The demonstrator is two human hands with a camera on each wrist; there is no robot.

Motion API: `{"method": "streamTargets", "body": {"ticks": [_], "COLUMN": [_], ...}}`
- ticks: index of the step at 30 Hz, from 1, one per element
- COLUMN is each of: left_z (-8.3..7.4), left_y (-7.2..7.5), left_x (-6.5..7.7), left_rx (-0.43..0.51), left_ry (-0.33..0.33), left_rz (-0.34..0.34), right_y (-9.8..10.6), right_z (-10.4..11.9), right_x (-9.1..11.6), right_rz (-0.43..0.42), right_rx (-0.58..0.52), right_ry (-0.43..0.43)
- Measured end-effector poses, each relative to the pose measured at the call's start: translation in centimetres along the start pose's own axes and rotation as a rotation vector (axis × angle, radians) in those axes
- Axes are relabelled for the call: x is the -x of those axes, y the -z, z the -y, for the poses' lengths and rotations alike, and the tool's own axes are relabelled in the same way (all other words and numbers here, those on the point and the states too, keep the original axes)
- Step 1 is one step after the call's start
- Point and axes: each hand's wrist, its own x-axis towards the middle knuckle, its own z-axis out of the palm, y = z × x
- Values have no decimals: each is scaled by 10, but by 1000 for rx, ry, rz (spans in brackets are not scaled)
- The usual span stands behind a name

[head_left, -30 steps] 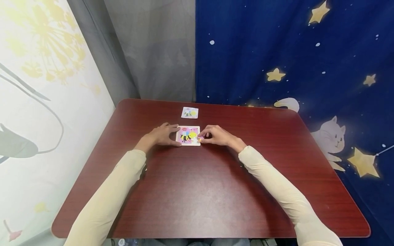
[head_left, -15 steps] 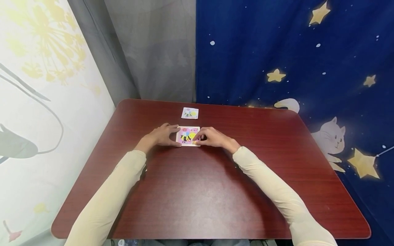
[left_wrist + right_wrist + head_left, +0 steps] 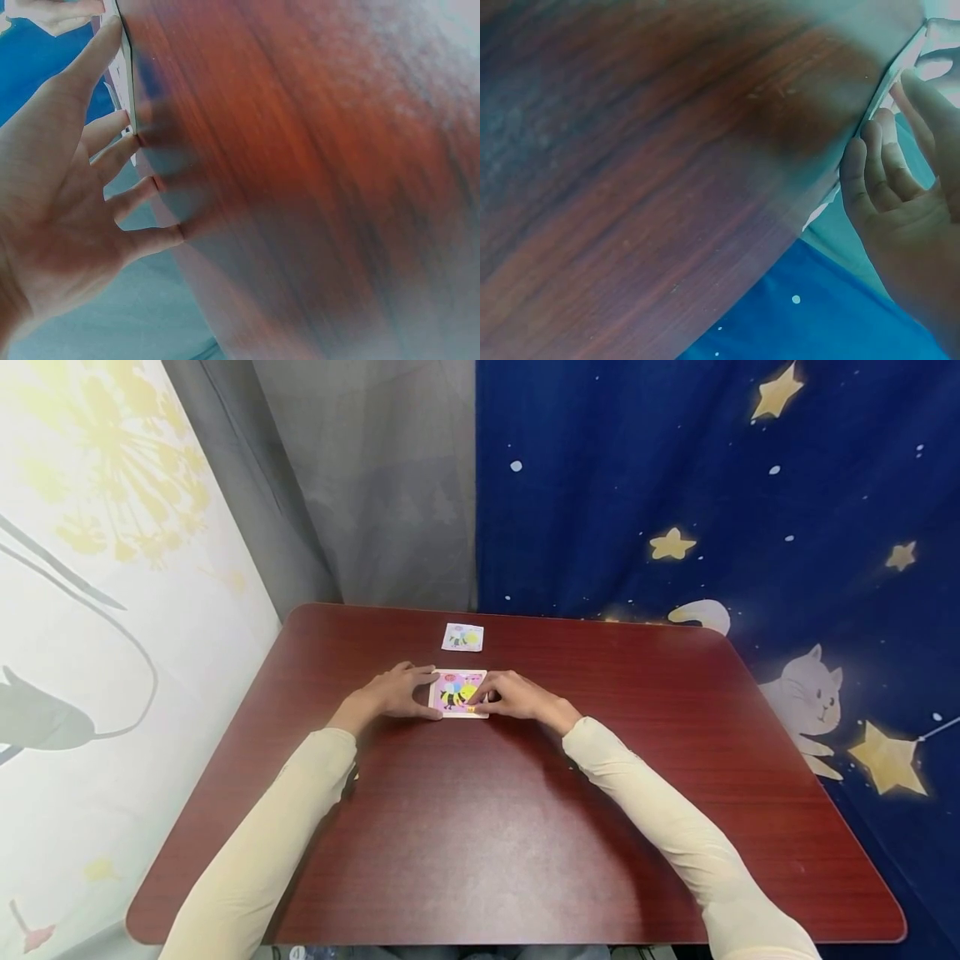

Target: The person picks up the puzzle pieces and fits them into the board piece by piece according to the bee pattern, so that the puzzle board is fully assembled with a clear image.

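A small square jigsaw puzzle (image 3: 452, 685) with a yellow and black bee on pink lies flat, framed by a pale border. My left hand (image 3: 397, 690) holds its left side, thumb at the near corner and index finger at the far one. In the left wrist view the other fingers of that hand (image 3: 71, 172) spread down to the table. Over the near right part of the picture, my right hand (image 3: 521, 695) pinches a puzzle piece (image 3: 472, 707) between thumb and index finger, down against the board. The fingertips partly cover that piece.
A printed card (image 3: 462, 637) with the same bee picture lies beyond the puzzle. Both lie on a dark red wooden table (image 3: 480, 827) with rounded corners. A grey curtain (image 3: 375, 485) and a blue starry curtain (image 3: 585, 510) hang behind it.
My right hand has moved left, carrying the puzzle piece from the board's right edge onto its near right part. The left hand has stayed at the left side.
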Motion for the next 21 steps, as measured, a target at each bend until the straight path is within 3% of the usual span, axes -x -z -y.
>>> {"method": "streamTargets", "body": {"ticks": [10,21], "left_z": [1,2], "left_y": [-3,-3], "left_x": [3,1], "left_rx": [10,19], "left_ry": [7,5], "left_rz": [-9,1], "right_y": [-6,-3], "right_z": [6,4], "right_x": [4,7], "right_rz": [-18,-19], "right_rx": [71,55], "right_ry": [-27,-5]}}
